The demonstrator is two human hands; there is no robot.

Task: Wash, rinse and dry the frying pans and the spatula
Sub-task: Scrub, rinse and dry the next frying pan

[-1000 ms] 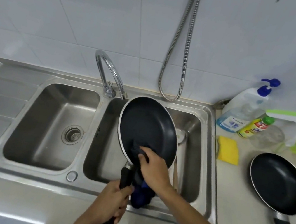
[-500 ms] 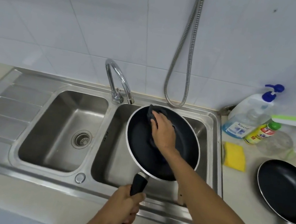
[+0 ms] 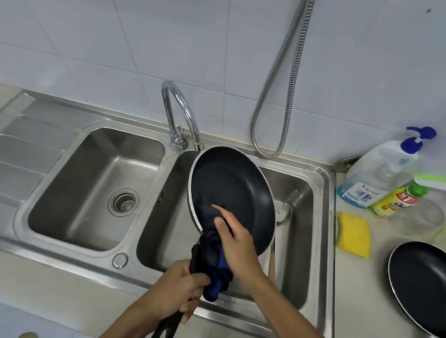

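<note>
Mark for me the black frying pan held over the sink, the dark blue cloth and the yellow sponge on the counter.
black frying pan (image 3: 231,182), head view, bare inner surface.
dark blue cloth (image 3: 216,283), head view, bunched hanging end.
yellow sponge (image 3: 354,235), head view, top face.

The left hand (image 3: 177,293) is gripping the handle of a frying pan (image 3: 231,182), tilting it above the right basin of the sink (image 3: 324,243). The right hand (image 3: 234,245) is holding a dark blue cloth (image 3: 214,286) against the pan's inside. A second pan (image 3: 430,289) is lying on the surface (image 3: 369,309).
</note>
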